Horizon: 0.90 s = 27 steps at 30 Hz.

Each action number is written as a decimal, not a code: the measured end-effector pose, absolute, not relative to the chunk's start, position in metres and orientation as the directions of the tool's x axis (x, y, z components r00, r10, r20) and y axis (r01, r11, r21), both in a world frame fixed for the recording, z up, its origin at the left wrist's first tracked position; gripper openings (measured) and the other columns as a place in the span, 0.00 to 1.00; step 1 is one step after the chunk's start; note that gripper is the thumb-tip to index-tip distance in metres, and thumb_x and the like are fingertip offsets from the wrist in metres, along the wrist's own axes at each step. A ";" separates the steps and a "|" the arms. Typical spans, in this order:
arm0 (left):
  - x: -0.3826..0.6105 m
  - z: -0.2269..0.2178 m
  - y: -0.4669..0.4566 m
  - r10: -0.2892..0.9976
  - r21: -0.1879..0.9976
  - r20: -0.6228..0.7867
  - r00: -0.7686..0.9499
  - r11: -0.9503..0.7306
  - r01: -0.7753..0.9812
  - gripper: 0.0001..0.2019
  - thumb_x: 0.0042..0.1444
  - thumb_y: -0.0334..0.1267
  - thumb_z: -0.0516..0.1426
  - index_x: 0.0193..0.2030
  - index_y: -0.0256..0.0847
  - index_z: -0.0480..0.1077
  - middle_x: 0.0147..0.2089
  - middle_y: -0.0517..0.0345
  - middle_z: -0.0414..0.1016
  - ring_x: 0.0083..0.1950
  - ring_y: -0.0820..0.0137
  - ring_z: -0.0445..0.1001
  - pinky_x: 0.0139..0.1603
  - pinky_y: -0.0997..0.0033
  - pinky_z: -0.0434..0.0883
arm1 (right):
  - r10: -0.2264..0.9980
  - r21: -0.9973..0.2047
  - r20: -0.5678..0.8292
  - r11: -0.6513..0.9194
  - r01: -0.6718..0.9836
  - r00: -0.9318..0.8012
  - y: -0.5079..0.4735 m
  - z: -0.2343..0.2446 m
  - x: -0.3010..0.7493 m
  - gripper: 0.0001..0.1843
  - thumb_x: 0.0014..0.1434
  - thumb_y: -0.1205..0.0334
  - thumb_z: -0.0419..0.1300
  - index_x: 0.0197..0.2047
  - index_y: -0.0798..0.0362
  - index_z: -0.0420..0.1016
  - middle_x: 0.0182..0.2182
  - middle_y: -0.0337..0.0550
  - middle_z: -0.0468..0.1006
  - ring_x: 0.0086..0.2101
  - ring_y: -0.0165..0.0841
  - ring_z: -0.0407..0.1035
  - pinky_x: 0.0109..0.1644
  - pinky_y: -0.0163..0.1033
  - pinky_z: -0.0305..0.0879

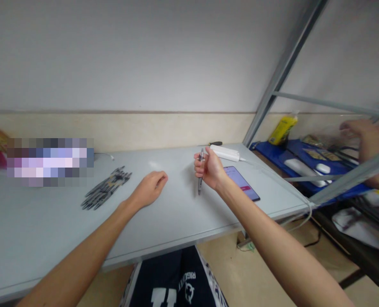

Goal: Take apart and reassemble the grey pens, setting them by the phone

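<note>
A pen (200, 186) stands nearly upright in my right hand (211, 167), with its lower end pointing down toward the table and my fingers curled round its barrel. Loosely closed, my left hand (149, 186) rests on the white table (164, 226) with nothing visible in it. Left of that hand lies a bunch of several similar pens (106, 189), side by side at a slant. A phone (242, 183) with its screen lit lies beside my right wrist, partly covered by my forearm.
Behind my right hand are a white power strip (225, 153) with a cable and a dark-handled screwdriver (215, 143). A blurred-out patch (50, 162) covers something at left. A metal post (282, 76) rises at right, with another person's arm (371, 145) beyond it.
</note>
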<state>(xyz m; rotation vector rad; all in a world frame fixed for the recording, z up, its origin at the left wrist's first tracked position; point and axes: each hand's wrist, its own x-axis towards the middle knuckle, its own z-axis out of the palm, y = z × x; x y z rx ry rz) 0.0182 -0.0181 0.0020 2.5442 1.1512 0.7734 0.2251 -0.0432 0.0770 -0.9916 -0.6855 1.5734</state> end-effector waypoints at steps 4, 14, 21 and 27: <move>0.016 0.002 -0.016 0.753 0.354 0.409 0.516 -0.652 0.671 0.11 0.60 0.37 0.45 0.31 0.39 0.65 0.30 0.56 0.68 0.36 0.66 0.65 0.41 0.65 0.63 | 0.972 -0.950 -0.232 -0.216 -0.225 0.047 -0.041 0.058 0.225 0.11 0.57 0.61 0.46 0.36 0.55 0.68 0.20 0.33 0.63 0.17 0.24 0.56 0.22 0.31 0.53; 0.006 0.001 -0.010 0.819 0.223 0.348 0.456 -0.545 0.808 0.09 0.57 0.34 0.47 0.38 0.39 0.66 0.34 0.53 0.70 0.41 0.63 0.66 0.44 0.63 0.64 | 0.939 -0.288 0.335 0.182 0.940 -0.079 -0.043 0.017 0.236 0.13 0.59 0.58 0.51 0.38 0.54 0.74 0.32 0.48 0.77 0.35 0.36 0.66 0.38 0.38 0.54; 0.003 0.007 -0.014 0.922 0.012 0.272 0.276 -0.290 0.957 0.11 0.55 0.34 0.47 0.41 0.40 0.68 0.44 0.46 0.69 0.49 0.55 0.62 0.43 0.57 0.63 | 0.942 0.071 0.328 0.048 0.996 -0.068 -0.040 0.013 0.246 0.17 0.60 0.58 0.48 0.39 0.57 0.75 0.39 0.55 0.74 0.44 0.45 0.59 0.43 0.46 0.51; 0.000 0.008 -0.015 0.945 -0.060 0.296 0.137 -0.125 0.990 0.15 0.54 0.31 0.46 0.45 0.38 0.68 0.48 0.41 0.65 0.51 0.52 0.60 0.43 0.54 0.62 | 0.930 0.172 0.353 0.047 0.984 -0.106 -0.037 0.011 0.259 0.18 0.60 0.59 0.47 0.38 0.59 0.76 0.40 0.57 0.71 0.44 0.46 0.57 0.42 0.48 0.50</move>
